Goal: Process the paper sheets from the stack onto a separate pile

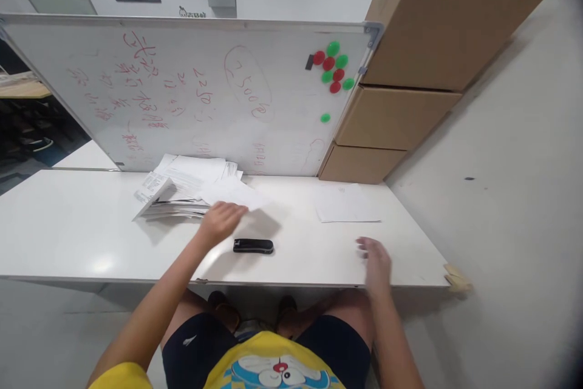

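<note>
taking the black stapler [253, 246] as your clock centre, it lies flat on the white table [113, 243], near the front edge, with neither hand touching it. your left hand [223, 222] is just beyond it at eleven o'clock, fingers bunched close together at the near edge of a loose sheet [234, 192]; whether they pinch that sheet, i cannot tell. your right hand [376, 261] hangs at three o'clock, fingers loosely parted, holding nothing.

the paper pile [182, 207] at ten o'clock looks the likeliest trouble: its edges are uneven and its left corner is bent up, so a tug on the loose sheet could drag others along and spill them. your left wrist is near the stapler, so a low sweep back might nudge it toward the edge. the flat paper [348, 204] at two o'clock could slide if a sleeve or palm brushed it.

as for containers, three cardboard boxes [396, 119] are stacked between one and two o'clock, beside the whiteboard [182, 91]. no opening shows, so you can't see what they hold; if the board were bumped, it might shift against them.
</note>
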The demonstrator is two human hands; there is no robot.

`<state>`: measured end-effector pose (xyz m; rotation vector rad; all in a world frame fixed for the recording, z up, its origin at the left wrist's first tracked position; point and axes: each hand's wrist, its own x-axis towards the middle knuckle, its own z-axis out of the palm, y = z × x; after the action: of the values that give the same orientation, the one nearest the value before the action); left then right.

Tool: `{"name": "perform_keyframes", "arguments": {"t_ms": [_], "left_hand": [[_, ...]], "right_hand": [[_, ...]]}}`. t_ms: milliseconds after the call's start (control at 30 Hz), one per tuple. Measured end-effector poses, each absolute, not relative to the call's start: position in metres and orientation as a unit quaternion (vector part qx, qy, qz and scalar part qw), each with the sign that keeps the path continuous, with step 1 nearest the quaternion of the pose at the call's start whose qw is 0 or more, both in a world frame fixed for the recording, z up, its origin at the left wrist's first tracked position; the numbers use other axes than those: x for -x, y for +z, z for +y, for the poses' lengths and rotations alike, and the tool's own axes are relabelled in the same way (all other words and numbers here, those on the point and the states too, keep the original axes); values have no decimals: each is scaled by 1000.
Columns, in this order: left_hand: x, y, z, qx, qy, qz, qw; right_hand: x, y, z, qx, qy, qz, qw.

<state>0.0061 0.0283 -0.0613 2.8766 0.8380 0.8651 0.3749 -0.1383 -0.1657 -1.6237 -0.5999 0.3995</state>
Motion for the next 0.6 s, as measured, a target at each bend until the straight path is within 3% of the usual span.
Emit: {"name": "perform_keyframes", "arguments": {"t_ms": [100,167,367,500,600], "left_hand": [[-46,-87,-5,-922,303,217,102],[-67,-100,-18,-911,317,227,131],[-54,-79,32,-917,288,253,112],[3,-53,89,-826,166,534,-69],[36,-46,108,-780,52,618,-80]], "right_hand": [[-278,-130,-134,560,411,-281,662],[-238,-115,-128,497,489,-223,681],[-274,-127,-140,544,451,-126,697],[-318,-161,-180,613,413,-123,663],[-332,-179,-203,636,405,-109,648]]}}
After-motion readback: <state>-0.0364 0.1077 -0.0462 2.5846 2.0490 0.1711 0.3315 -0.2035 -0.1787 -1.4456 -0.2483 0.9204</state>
